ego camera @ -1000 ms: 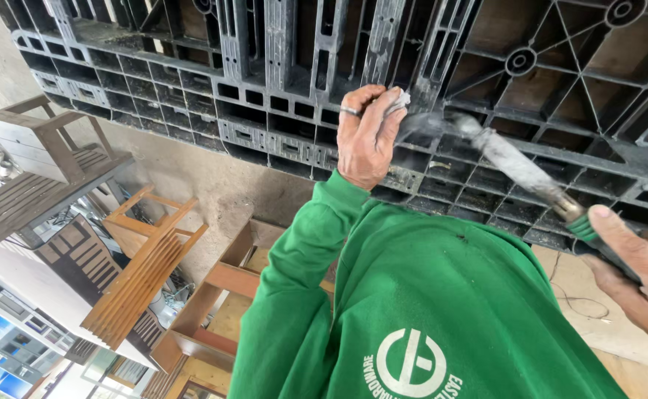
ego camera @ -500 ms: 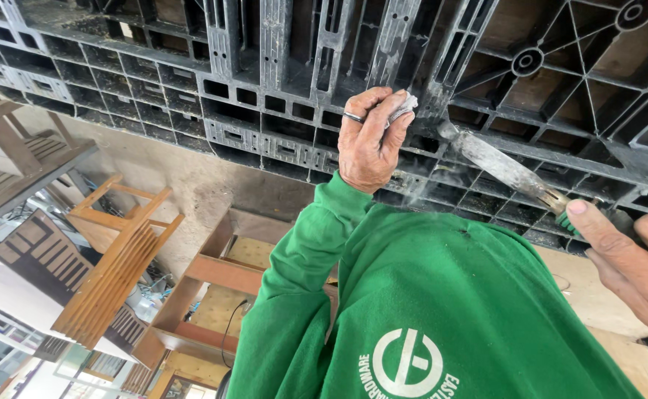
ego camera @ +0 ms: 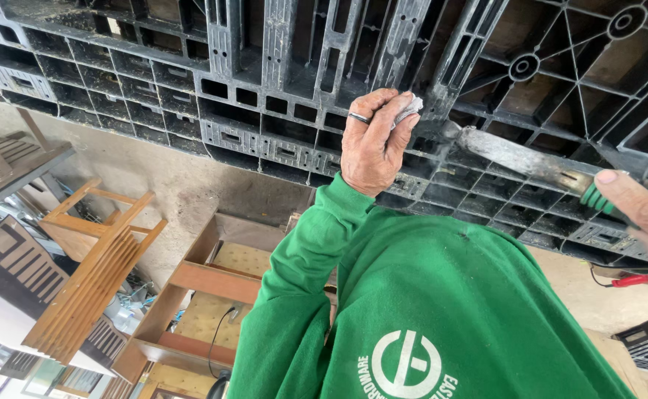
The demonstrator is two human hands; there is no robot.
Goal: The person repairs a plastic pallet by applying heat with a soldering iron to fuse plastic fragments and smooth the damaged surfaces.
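Left hand [ego camera: 372, 140] against pallet [ego camera: 191, 81] rib; right hand [ego camera: 642, 214] holds scraper [ego camera: 520, 157].

Right hand [ego camera: 645, 218] cut off by frame edge; tool [ego camera: 523, 157] handle mostly hidden in its grip. Left hand [ego camera: 372, 140] covers most of a small pale wad [ego camera: 408, 109]. Pallet [ego camera: 191, 66] runs past frame.

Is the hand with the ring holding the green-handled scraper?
No, the left hand with the ring pinches a small whitish wad against the black plastic pallet, while the right hand grips the scraper.
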